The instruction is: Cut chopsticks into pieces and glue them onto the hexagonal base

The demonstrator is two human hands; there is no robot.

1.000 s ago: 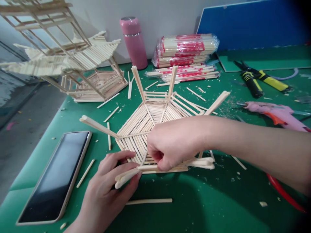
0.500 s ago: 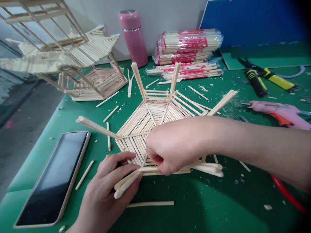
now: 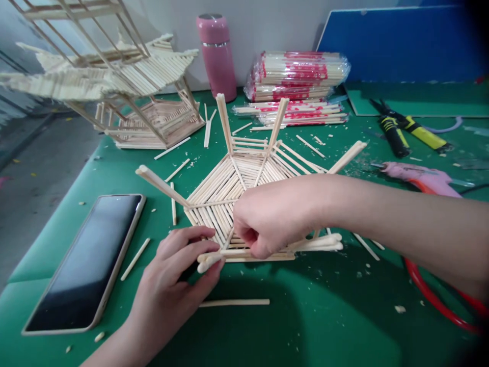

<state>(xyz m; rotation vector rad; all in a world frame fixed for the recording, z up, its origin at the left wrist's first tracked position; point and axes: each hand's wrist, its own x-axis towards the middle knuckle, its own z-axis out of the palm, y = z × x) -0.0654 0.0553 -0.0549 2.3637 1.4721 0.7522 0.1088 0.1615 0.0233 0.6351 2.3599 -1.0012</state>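
A six-sided base of wooden sticks (image 3: 214, 191) lies on the green table, with paired-stick posts slanting outward at its corners. My left hand (image 3: 179, 267) pinches the near left corner, its fingers around the foot of the post (image 3: 208, 262) there. Curled over the near side, my right hand (image 3: 273, 219) has its thumb and fingers closed on a stick (image 3: 240, 252) that runs along the near edge. The palm and forearm hide part of the base's right side.
A phone (image 3: 86, 265) lies at left, below a larger stick model (image 3: 160, 122). Behind stand a pink bottle (image 3: 218, 61) and wrapped sticks (image 3: 298, 76). Pliers (image 3: 412, 130), a pink glue gun (image 3: 420, 176) and a red handle (image 3: 431, 300) are at right. Loose sticks and chips are scattered about.
The view has shifted slightly, so the near part of the base appears higher. The near left post now looks more foreshortened. Both hands keep their places on the base.
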